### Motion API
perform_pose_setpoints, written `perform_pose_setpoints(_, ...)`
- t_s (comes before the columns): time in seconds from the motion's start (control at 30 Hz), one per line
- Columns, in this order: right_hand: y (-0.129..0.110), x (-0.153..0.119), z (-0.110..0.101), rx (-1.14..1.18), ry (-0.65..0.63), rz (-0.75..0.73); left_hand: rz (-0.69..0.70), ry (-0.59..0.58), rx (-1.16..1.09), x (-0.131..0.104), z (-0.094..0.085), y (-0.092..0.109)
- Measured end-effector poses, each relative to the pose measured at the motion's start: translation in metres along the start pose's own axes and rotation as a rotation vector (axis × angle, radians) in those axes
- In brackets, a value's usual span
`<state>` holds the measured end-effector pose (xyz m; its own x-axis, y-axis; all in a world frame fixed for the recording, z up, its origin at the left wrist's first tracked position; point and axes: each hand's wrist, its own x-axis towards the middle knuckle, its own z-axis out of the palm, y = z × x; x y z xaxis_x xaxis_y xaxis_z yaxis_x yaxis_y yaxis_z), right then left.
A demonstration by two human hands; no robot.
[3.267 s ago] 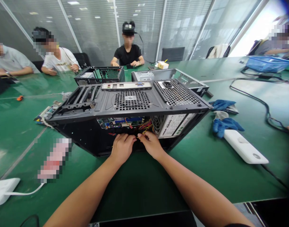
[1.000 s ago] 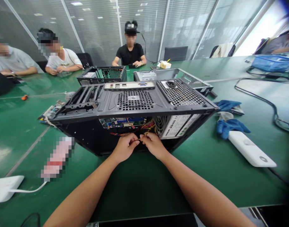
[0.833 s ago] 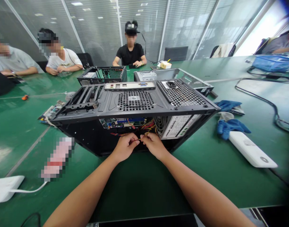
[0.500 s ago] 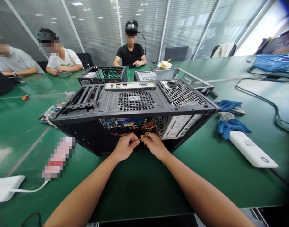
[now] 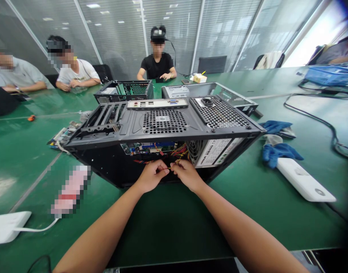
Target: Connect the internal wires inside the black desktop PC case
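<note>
A black computer case (image 5: 131,129) stands on the green table with its open side facing me. Inside it show a circuit board (image 5: 148,148), a power supply (image 5: 215,152) with a fan, and a bundle of red, yellow and black wires (image 5: 179,151). At the opening, my left hand (image 5: 153,175) pinches a thin yellow wire. My right hand (image 5: 185,174), just beside it, pinches the same wire, with a short stretch visible between the fingertips. The wire's ends are hidden.
Blue gloves (image 5: 279,151) and a white power bank (image 5: 304,180) lie at the right. A circuit board (image 5: 63,135) and a pixelated pink object (image 5: 70,191) lie at the left. Two more cases (image 5: 124,89) stand behind. People sit across the table.
</note>
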<state>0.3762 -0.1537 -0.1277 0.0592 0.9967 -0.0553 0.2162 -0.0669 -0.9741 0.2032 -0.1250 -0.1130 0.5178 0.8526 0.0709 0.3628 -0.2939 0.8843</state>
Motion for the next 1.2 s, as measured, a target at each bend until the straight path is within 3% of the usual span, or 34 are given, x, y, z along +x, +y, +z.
perform_pose_setpoints(0.27, -0.002, -0.001, -0.001, -0.006, -0.016, 0.007, 0.007, -0.038, -0.037, 0.001, 0.0, -0.002)
perform_pose_setpoints(0.5, 0.002, 0.0, 0.001, 0.0, -0.003, -0.006, 0.034, 0.0, 0.032, -0.002, 0.004, 0.0)
perform_pose_setpoints(0.73, 0.0, -0.002, 0.0, 0.002, -0.014, -0.017, 0.207, 0.181, 0.356, -0.009, 0.011, 0.004)
perform_pose_setpoints(0.97, 0.0, -0.002, 0.001, -0.033, -0.002, -0.06, 0.24, 0.21, 0.591, -0.012, 0.014, 0.002)
perform_pose_setpoints(1.2, 0.002, -0.002, -0.001, -0.027, -0.037, -0.121, 0.268, 0.209, 0.659, -0.011, 0.012, 0.002)
